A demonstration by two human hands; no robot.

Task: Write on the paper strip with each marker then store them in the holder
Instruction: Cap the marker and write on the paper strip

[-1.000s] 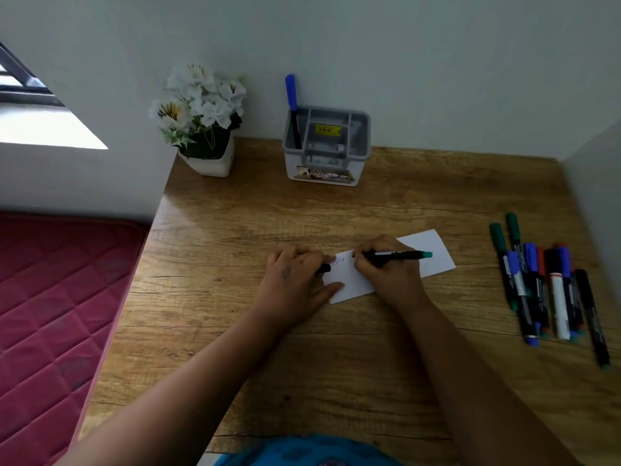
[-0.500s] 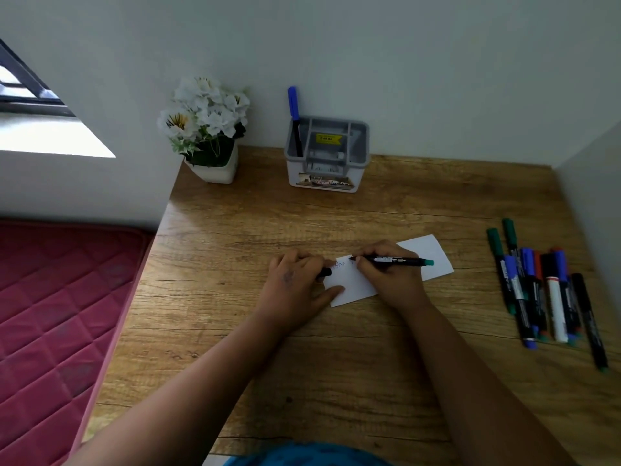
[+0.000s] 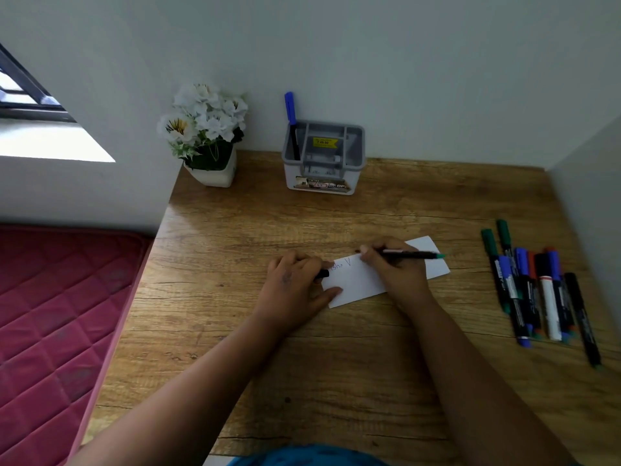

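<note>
Holder [image 3: 323,156] lies well beyond your right hand [image 3: 396,274], which pinches the marker [image 3: 411,254], barrel pointing right across the paper strip [image 3: 356,284].

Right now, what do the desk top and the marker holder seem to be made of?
The desk top looks like wood or a wood-pattern laminate: brown grain lines and knots, with a soft sheen near the left edge. The marker holder appears to be moulded plastic: a smooth white body, a grey divided top, matte, with printed labels.

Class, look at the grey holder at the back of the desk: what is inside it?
One blue-capped marker stands in the left compartment of the holder. A yellow sticker shows inside. The compartment bottoms are hidden by the walls.
</note>
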